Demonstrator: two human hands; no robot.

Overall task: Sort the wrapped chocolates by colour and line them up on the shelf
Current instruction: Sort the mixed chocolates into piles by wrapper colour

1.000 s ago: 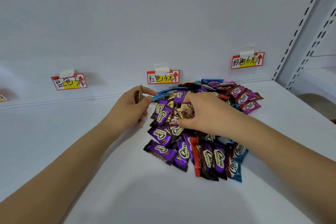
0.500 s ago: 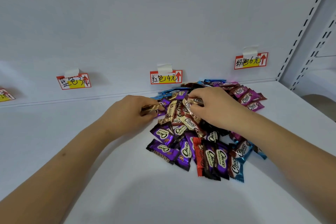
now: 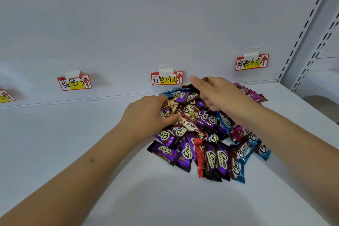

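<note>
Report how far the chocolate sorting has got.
Done: nothing lined up; the shelf below the blue price tag is bare. In hand: the left hand picks at gold-wrapped chocolates; the right hand holds a brown one. Left: the whole mixed pile.

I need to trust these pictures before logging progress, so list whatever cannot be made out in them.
All in the head view:
- Far-left price tag: cut off by the left frame edge, text unreadable.
- Pile of chocolates: its middle and back hidden under both hands; count unknowable.
- Right hand: a brown wrapper peeks above its fingers; its grip is hidden by the hand's back.
- Left hand: fingertips buried among gold wrappers; hold uncertain.
</note>
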